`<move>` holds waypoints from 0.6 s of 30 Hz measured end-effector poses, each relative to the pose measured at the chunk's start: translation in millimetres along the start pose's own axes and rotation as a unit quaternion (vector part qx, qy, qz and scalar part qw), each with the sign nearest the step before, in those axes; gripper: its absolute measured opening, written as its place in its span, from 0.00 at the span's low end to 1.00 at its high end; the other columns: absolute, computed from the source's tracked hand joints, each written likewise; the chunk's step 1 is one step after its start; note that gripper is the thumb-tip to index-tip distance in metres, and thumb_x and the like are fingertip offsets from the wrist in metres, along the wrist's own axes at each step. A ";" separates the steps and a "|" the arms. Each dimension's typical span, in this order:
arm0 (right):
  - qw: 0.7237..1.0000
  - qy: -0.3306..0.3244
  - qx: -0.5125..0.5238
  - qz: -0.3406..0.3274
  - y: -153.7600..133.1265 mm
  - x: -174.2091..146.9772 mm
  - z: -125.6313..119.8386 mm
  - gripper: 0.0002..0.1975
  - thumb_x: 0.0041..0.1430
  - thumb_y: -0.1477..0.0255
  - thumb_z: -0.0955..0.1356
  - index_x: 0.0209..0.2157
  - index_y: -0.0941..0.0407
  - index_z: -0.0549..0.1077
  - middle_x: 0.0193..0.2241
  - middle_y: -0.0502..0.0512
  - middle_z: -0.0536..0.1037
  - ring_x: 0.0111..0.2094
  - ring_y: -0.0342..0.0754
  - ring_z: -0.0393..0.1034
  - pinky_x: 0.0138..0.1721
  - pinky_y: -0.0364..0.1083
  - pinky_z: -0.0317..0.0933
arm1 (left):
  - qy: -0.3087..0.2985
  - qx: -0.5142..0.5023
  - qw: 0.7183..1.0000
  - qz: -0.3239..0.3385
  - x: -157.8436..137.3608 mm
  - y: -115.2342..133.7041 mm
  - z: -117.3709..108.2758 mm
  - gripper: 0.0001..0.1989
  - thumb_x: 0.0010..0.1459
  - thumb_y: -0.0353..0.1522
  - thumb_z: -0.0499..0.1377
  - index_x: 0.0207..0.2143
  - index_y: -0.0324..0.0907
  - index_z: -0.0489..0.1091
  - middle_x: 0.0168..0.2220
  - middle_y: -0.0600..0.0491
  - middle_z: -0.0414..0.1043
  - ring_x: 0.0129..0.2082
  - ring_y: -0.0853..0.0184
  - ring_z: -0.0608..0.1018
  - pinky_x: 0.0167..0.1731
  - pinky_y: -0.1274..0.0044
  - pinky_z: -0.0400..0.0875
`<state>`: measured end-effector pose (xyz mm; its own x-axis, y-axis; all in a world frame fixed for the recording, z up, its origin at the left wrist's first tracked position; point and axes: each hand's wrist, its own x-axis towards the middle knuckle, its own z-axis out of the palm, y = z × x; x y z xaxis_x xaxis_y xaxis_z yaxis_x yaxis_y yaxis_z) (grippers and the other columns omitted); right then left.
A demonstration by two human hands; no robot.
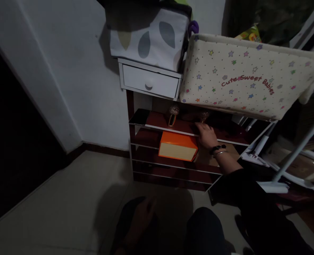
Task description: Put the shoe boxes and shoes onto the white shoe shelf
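Observation:
My right hand (207, 136) reaches to the upper open shelf (157, 119) of a dark red rack with white edges. Its fingers stretch over the shelf's front edge, close to a glittery piece (205, 115) in the shadow; whether they touch it I cannot make out. Left of it stands a similar piece (173, 115), with a sparkling round top and a gold loop below. An orange box (178, 146) with a cream front sits one shelf lower, left of my right wrist. My left hand (145, 211) rests by my left knee in deep shadow, its fingers indistinct.
A white drawer unit (150, 81) under a leaf-print box (157, 37) tops the rack. Beside it a star-print fabric bin (241, 76) overhangs the shelf. A pale-handled tool (292, 159) leans at right. A flat black item (139, 117) lies at the shelf's left end.

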<state>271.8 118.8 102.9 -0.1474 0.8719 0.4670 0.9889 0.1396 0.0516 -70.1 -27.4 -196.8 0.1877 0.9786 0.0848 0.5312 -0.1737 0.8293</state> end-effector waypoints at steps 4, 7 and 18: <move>0.998 0.050 0.023 0.041 26.1 -25.2 -4.7 0.31 0.60 0.81 0.61 0.65 0.60 0.67 0.65 0.64 0.69 0.65 0.62 0.62 0.62 0.63 0.59 | -0.008 -0.020 1.000 -0.003 0.4 4.6 -3.8 0.21 0.66 0.47 0.50 0.38 0.42 0.73 0.36 0.47 0.79 0.35 0.59 0.80 0.39 0.69 0.71; 0.987 0.148 0.050 0.021 25.3 -57.2 -2.7 0.28 0.62 0.78 0.62 0.64 0.63 0.67 0.60 0.67 0.73 0.60 0.59 0.65 0.61 0.58 0.61 | -0.019 -0.047 0.999 -0.018 -0.6 13.8 -4.8 0.21 0.66 0.47 0.51 0.43 0.41 0.75 0.42 0.44 0.80 0.41 0.57 0.81 0.45 0.68 0.73; 0.983 0.107 -0.145 -0.023 -1.1 -137.9 91.5 0.39 0.63 0.67 0.74 0.72 0.43 0.58 0.74 0.72 0.49 0.73 0.72 0.42 0.65 0.81 0.37 | -0.014 -0.046 0.999 -0.007 -10.2 28.7 -8.4 0.17 0.62 0.44 0.53 0.39 0.43 0.75 0.38 0.45 0.80 0.38 0.57 0.82 0.41 0.69 0.77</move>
<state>289.2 41.3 -42.3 -0.2146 0.7451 0.6314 0.9500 0.0091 0.3121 -63.7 -41.5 -169.1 0.2044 0.9772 0.0579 0.4564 -0.1474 0.8775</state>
